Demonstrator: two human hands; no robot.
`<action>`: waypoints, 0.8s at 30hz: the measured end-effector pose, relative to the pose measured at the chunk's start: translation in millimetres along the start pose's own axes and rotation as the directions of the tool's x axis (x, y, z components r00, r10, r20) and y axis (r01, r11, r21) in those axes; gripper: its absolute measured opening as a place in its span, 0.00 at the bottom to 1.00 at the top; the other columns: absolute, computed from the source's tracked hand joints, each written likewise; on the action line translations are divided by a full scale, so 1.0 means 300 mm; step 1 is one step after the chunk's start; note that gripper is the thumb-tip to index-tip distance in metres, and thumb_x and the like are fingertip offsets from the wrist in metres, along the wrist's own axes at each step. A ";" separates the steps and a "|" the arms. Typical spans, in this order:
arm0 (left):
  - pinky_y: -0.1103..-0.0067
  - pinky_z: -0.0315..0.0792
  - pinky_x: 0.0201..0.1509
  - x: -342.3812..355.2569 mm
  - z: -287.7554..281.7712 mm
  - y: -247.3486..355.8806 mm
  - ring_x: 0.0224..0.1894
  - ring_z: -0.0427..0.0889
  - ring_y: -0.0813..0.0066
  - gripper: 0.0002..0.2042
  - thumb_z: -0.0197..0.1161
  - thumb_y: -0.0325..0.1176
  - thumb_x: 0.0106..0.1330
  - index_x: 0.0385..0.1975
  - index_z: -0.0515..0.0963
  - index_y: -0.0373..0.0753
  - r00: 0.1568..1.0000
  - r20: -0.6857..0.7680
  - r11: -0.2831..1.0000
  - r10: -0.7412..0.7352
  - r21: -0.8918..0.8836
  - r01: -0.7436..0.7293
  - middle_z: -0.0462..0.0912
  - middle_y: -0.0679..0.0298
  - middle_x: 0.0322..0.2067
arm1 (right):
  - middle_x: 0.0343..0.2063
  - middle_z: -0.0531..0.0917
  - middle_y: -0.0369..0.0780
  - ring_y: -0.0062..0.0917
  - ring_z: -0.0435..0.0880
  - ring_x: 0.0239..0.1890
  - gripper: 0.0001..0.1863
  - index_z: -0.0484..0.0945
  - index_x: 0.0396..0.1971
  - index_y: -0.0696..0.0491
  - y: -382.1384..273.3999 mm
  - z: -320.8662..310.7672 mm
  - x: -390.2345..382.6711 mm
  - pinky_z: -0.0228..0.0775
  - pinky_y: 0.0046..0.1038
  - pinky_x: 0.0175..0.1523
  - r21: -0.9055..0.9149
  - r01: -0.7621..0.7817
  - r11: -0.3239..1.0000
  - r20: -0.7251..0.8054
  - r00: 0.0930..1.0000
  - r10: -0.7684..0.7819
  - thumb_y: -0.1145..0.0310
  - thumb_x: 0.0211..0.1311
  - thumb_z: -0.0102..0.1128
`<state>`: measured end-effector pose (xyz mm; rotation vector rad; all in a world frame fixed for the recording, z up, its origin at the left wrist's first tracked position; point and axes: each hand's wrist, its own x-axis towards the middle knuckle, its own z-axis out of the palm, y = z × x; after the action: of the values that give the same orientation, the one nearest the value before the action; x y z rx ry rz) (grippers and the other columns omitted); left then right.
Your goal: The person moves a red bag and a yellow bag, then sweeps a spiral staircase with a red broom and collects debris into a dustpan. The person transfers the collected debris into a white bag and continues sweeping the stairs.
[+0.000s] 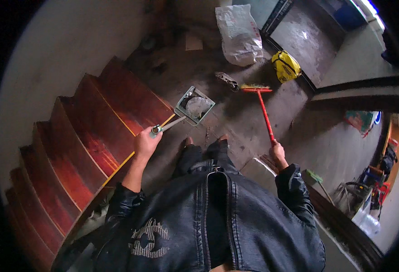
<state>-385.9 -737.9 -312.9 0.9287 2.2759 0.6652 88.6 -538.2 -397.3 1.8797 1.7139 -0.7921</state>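
My left hand (147, 142) is closed round the top of the pale handle of a long-handled dustpan (176, 121). The greenish pan rests on the floor ahead of my feet, with grey, crumpled-looking rubbish (197, 107) in it. In my right hand (278, 155) is the red stick of a broom (264, 110). Its red head with yellowish bristles lies on the floor, farther away and to the right of the dustpan. Just left of the bristles, almost touching them, is a small crumpled dark and whitish thing (227, 81) whose kind I cannot make out.
Reddish-brown stairs (93, 118) rise on the left. A large white sack (239, 36) stands at the far side, with a yellow bag (285, 66) right of it by a door sill. To the right, a green-headed brush (314, 176) lies near assorted clutter (383, 167).
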 end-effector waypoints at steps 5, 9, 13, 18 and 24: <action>0.69 0.72 0.31 -0.180 0.074 -0.008 0.30 0.80 0.55 0.12 0.64 0.39 0.52 0.32 0.79 0.38 0.996 -0.091 1.000 -0.024 -0.017 0.023 0.80 0.52 0.24 | 0.41 0.77 0.51 0.44 0.76 0.45 0.22 0.69 0.51 0.48 -0.038 0.014 0.005 0.68 0.41 0.46 0.043 0.106 0.993 0.086 0.990 -0.110 0.71 0.54 0.44; 0.68 0.71 0.30 -0.262 0.063 0.063 0.30 0.80 0.54 0.13 0.64 0.40 0.52 0.31 0.79 0.38 0.991 -0.099 0.996 -0.088 -0.030 0.085 0.80 0.53 0.24 | 0.36 0.80 0.49 0.43 0.78 0.41 0.21 0.72 0.50 0.47 -0.148 0.060 0.026 0.70 0.39 0.43 0.189 0.188 0.964 0.176 0.959 -0.222 0.72 0.53 0.48; 0.68 0.71 0.30 -0.280 0.064 0.095 0.30 0.79 0.54 0.12 0.64 0.40 0.52 0.31 0.79 0.39 0.990 -0.117 0.996 -0.076 -0.046 0.071 0.80 0.53 0.25 | 0.20 0.77 0.37 0.24 0.74 0.17 0.22 0.72 0.52 0.42 -0.354 0.202 0.095 0.67 0.26 0.23 0.348 0.237 0.907 0.166 0.937 -0.308 0.70 0.55 0.51; 0.68 0.71 0.31 -0.300 0.065 0.127 0.30 0.79 0.54 0.12 0.64 0.40 0.52 0.31 0.79 0.39 0.993 -0.095 0.997 -0.071 0.016 0.073 0.80 0.53 0.25 | 0.40 0.78 0.49 0.44 0.77 0.44 0.23 0.71 0.52 0.37 -0.236 0.103 0.062 0.69 0.39 0.47 0.334 0.253 0.908 0.140 0.939 -0.313 0.66 0.53 0.49; 0.75 0.71 0.32 -0.270 0.083 0.108 0.29 0.82 0.69 0.11 0.64 0.33 0.53 0.32 0.79 0.34 0.999 -0.052 0.992 0.000 -0.124 -0.007 0.81 0.57 0.24 | 0.32 0.80 0.47 0.34 0.80 0.35 0.23 0.71 0.51 0.45 0.276 -0.061 -0.068 0.70 0.33 0.41 0.136 0.173 0.975 -0.003 0.985 -0.174 0.69 0.51 0.57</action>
<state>-307.3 -772.0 -283.4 0.8654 2.2502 0.8315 171.8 -549.2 -373.0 1.8265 1.8805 -1.0070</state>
